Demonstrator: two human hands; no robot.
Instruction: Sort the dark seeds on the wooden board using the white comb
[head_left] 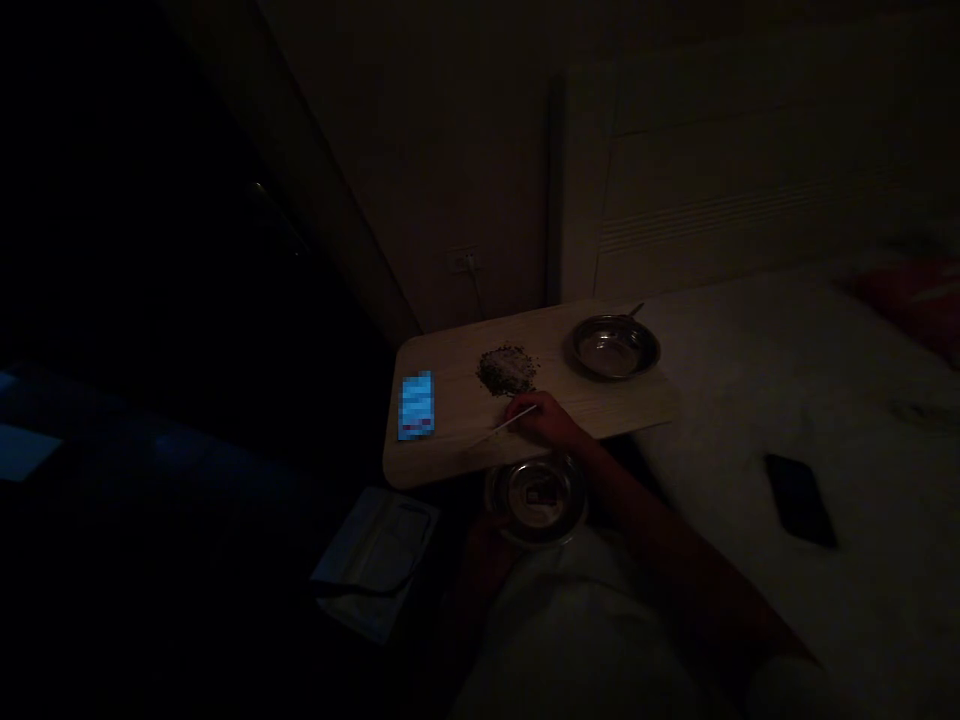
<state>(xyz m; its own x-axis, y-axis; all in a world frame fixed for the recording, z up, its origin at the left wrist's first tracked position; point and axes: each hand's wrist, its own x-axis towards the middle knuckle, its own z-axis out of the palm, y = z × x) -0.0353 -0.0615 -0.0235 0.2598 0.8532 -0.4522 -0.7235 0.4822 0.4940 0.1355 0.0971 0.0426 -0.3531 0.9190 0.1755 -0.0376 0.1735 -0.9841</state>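
Note:
My right hand [543, 418] is closed on a thin pale stick [511, 421] just over the front of the small wooden table [457, 440]. The stick slants down to the left; its exact kind is too dark to tell. Right beyond my fingers lies a pile of dark and whitish small grains [507, 370]. Below the table edge, a round shiny metal bowl [540, 497] rests near my lap with a label-like patch at its bottom. At its left rim is my left hand [491, 545], its fingers curled against the bowl, mostly lost in shadow.
A second metal bowl [616, 349] with a handle sticking out stands at the table's right end. A lit phone [416, 406] lies on the left end. On the pale bed is a dark phone [800, 500]. A pale bag [379, 560] with a dark strap sits lower left.

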